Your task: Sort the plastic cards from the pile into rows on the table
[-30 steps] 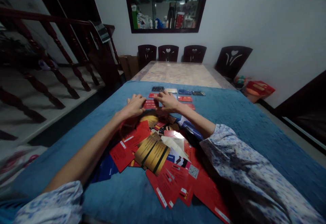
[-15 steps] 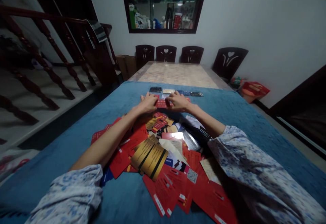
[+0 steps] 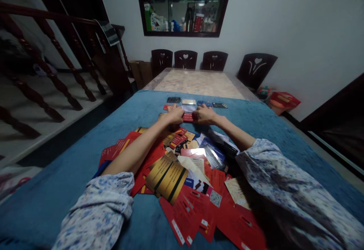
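Observation:
Both my hands reach far out over a blue cloth [image 3: 270, 128]. My left hand [image 3: 174, 115] and my right hand [image 3: 204, 114] are closed, each pinching an end of a red card [image 3: 188, 117] that lies between them just above the cloth. Beyond the hands a row of cards [image 3: 189, 102] is laid out: dark, pale, blue and dark ones. A red card edge shows left of the hands. Under my forearms spreads a big loose heap of cards [image 3: 182, 174], mostly red, with gold, blue and white ones.
The blue cloth covers the near part of a long table; bare marbled tabletop [image 3: 199, 82] lies beyond. Several dark chairs [image 3: 186, 59] stand at the far end. A wall cabinet [image 3: 183, 5] holds bottles. A wooden stair railing [image 3: 57, 53] runs on the left. Red bags [image 3: 283, 100] sit on the floor right.
Both hands have drawn closer together and slid a little right along the row, staying on the red card. My left sleeve has moved further onto the table.

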Available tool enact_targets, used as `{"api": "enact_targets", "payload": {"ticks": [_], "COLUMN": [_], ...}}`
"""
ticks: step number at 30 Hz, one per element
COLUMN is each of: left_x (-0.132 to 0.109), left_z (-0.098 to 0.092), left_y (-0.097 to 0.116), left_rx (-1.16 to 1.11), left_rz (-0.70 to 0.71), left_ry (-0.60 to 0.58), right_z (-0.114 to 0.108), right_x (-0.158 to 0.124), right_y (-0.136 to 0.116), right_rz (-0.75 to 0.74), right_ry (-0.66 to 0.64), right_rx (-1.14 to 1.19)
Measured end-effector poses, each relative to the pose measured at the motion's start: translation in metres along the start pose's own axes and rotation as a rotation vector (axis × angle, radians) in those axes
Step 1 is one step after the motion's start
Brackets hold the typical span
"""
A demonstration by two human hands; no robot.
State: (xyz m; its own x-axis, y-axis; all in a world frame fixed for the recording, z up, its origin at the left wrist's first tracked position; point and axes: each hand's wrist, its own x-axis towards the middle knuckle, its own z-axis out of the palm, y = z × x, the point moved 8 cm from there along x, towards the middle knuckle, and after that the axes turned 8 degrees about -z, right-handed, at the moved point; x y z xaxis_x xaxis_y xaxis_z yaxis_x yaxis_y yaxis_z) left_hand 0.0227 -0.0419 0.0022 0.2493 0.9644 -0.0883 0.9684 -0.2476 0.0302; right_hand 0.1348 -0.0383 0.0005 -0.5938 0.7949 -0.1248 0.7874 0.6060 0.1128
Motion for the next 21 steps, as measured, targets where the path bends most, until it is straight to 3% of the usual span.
{"api": "enact_targets", "payload": {"ticks": [21], "left_x": [0.012], "left_z": [0.01], "left_y": [-0.009], "left_rx": [0.031], "left_rz": [-0.053], "left_ry": [-0.058], "right_z": [0.003], "right_x": [0.012], "right_y": [-0.003], "right_rz": [0.007], "right_ry": [-0.083], "right_rx": [-0.011]}}
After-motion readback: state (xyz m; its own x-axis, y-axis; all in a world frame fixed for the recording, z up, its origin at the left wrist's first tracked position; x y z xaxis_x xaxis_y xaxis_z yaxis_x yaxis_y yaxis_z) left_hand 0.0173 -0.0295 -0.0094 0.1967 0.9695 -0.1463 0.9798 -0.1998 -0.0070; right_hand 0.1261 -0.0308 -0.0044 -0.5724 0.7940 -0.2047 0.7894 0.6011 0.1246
